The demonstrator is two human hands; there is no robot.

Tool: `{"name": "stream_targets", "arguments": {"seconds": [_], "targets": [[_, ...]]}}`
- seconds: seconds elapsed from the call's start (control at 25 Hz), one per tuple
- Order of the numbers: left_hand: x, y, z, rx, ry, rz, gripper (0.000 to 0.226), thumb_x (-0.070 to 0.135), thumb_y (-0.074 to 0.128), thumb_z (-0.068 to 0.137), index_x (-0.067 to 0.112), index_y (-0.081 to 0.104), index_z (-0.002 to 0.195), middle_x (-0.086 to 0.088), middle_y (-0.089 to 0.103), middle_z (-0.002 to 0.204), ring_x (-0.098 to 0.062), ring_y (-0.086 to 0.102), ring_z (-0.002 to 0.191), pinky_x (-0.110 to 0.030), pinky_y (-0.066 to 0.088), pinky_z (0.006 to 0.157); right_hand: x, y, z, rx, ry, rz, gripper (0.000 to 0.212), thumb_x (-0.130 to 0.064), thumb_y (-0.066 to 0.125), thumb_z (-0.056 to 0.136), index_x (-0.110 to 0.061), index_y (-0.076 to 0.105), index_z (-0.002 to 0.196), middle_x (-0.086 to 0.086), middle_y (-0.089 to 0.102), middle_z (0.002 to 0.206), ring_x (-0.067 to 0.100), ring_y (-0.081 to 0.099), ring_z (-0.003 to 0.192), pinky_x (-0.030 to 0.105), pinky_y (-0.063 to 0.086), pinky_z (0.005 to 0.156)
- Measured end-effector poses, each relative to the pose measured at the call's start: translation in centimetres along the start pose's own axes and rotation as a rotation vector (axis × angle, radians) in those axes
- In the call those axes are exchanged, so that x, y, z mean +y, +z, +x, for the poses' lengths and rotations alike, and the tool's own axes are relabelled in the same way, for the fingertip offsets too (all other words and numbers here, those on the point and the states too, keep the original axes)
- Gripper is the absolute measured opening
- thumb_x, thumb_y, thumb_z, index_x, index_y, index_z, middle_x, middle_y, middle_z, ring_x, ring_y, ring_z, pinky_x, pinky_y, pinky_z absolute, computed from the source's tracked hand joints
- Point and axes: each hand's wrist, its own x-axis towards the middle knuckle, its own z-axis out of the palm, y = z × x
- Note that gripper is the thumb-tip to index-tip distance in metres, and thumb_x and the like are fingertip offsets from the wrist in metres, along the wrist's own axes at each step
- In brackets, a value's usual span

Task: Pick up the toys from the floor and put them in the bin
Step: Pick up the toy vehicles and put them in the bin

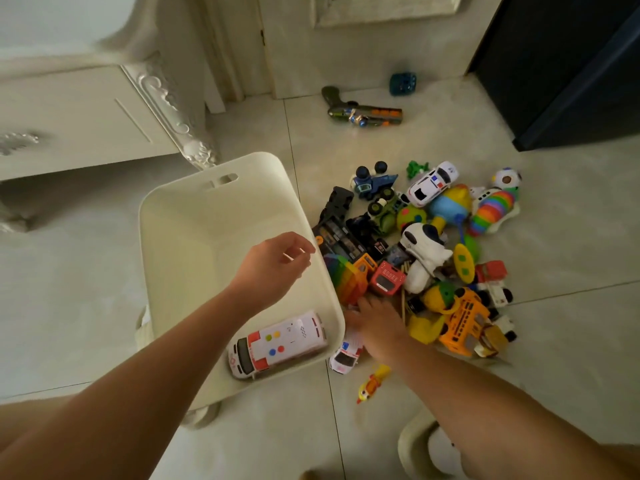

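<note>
The bin (207,220) holds one ambulance (277,342). Above it hangs the left hand (273,265), relaxed, empty. On the pile (433,244), the right hand (379,322): grasp indeterminable.

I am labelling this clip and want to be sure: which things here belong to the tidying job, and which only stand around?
Belong to the job: the white bin, the toy ambulance inside it, the toy pile beside it, the toy gun, the teal toy, the yellow chicken.
Just there: the white cabinet, the dark cabinet.
</note>
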Motion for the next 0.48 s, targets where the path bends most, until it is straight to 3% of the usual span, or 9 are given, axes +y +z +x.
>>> {"name": "stream_targets", "arguments": {"seconds": [0.12,0.24,0.36,0.48], "targets": [[0.7,0.0,0.2,0.016,0.011,-0.033,0.013,0.023,0.053,0.094,0.031,0.063,0.097,0.008,0.068,0.092,-0.006,0.066,0.078,-0.02,0.049,0.067,1.8,-1.0,0.1,0.046,-0.115,0.073,0.059,-0.019,0.067,0.081,-0.025,0.042,0.133,0.006,0.043,0.132,0.028,0.046,0.118,0.041,0.045,0.093],[1.8,-0.1,0.5,0.018,0.05,-0.053,0.012,0.026,0.054,0.094,0.03,0.064,0.099,0.009,0.067,0.095,-0.005,0.065,0.078,-0.021,0.049,0.066,4.7,-3.3,-1.5,0.1,-0.096,0.365,0.055,-0.015,0.075,0.07,-0.023,0.052,0.119,0.0,0.051,0.121,0.024,0.055,0.106,0.039,0.051,0.08],[2.9,0.2,0.3,-0.006,0.075,-0.086,0.01,0.03,0.055,0.094,0.029,0.063,0.1,0.008,0.066,0.097,-0.007,0.063,0.079,-0.018,0.045,0.062,7.5,-6.8,-4.1,0.271,0.12,0.744,0.042,-0.029,0.08,0.072,-0.023,0.051,0.102,-0.004,0.055,0.098,0.02,0.058,0.091,0.032,0.045,0.065],[4.5,0.8,-0.3,0.014,0.047,-0.124,0.018,0.04,0.057,0.091,0.024,0.057,0.1,0.003,0.067,0.094,-0.009,0.064,0.077,-0.022,0.049,0.059,8.5,-11.3,-6.4,0.513,0.394,1.093,0.044,-0.042,0.078,0.075,-0.019,0.049,0.098,-0.004,0.059,0.094,0.017,0.06,0.085,0.031,0.046,0.063]]}}
